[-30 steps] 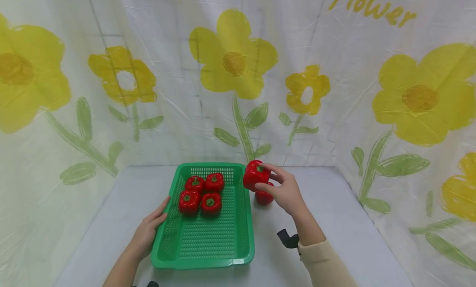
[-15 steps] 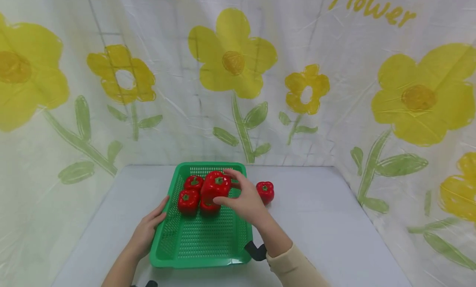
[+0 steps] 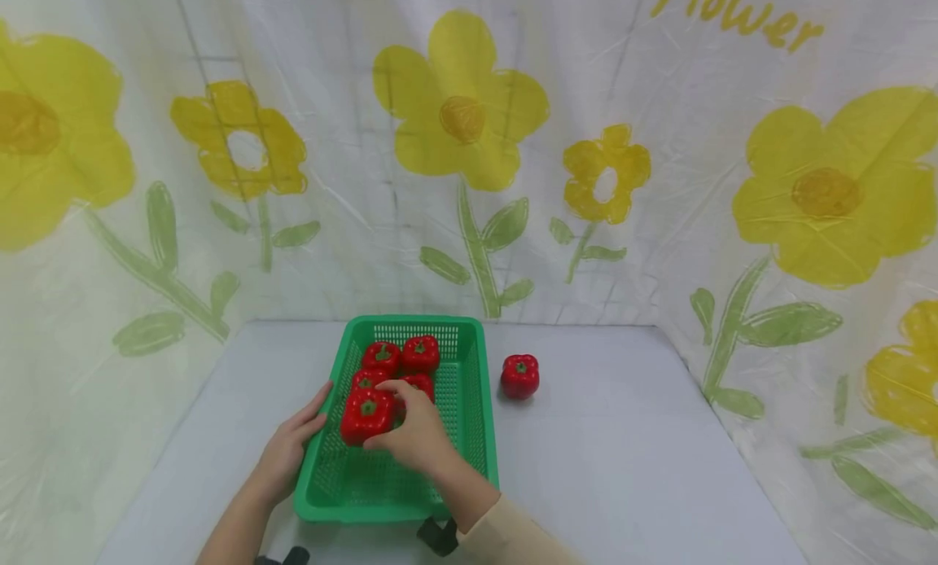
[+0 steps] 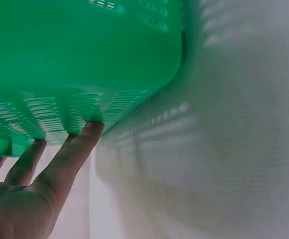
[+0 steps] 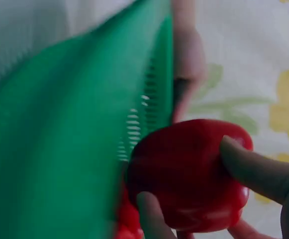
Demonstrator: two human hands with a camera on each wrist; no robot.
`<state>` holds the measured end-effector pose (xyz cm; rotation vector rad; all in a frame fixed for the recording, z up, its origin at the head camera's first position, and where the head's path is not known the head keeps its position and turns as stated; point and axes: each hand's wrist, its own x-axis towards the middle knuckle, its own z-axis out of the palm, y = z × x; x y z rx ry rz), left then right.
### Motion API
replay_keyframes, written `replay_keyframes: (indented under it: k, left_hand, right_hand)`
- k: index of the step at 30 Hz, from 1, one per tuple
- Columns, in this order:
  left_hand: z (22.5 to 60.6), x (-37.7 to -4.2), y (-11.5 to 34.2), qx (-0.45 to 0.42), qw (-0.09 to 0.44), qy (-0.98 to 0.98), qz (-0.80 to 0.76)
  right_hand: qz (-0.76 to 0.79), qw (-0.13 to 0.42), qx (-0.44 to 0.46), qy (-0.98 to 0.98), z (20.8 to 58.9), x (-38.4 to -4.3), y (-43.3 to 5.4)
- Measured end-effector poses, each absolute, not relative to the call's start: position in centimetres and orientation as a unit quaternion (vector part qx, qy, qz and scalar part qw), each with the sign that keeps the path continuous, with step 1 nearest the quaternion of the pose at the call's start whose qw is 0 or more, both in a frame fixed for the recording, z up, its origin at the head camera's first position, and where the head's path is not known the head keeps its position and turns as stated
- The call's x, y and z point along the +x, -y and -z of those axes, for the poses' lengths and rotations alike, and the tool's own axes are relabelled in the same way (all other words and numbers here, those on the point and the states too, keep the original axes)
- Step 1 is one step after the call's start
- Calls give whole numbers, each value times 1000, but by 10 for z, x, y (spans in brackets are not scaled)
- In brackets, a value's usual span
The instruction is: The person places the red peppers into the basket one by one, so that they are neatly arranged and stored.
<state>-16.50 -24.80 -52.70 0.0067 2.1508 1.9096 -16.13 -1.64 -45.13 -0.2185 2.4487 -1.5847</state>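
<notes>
My right hand (image 3: 419,435) holds a red bell pepper (image 3: 366,416) over the left half of the green basket (image 3: 396,513), thumb and fingertips on opposite sides. In the right wrist view this bell pepper (image 5: 189,174) looks glossy, close to the blurred basket wall. Several more red bell peppers (image 3: 421,353) sit grouped inside toward the back, two of them partly hidden by my right hand and its pepper. My left hand (image 3: 284,455) rests against the basket's left side. Its extended fingers (image 4: 72,158) touch the slotted wall in the left wrist view.
One more red bell pepper (image 3: 520,377) stands on the white table (image 3: 623,459), right of the basket. A white curtain (image 3: 344,247) with painted yellow flowers hangs behind and along the sides.
My right hand has carried the bell pepper leftward from beyond the basket's right edge, over the back peppers, then forward to the left part. My left hand stays at the basket's side.
</notes>
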Motion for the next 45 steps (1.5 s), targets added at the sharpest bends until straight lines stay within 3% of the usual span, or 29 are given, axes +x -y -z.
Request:
replay_keyframes:
  k: [10,23,39,45]
  left_hand:
    - [525,-168,248,7,122,-738,-664]
    - [524,-166,251,3,122,-744,-657]
    - [526,-163,251,-5,140,-732,-667]
    - [526,-165,249,-5,145,-734,-663]
  right_hand:
    - [493,121,-41,-860,485,-166,45]
    - [438,122,-46,-890,494,-166,60]
    - [441,159,-95,-878,470,-136,26]
    - [500,103,-95,-854,440,-142,-12]
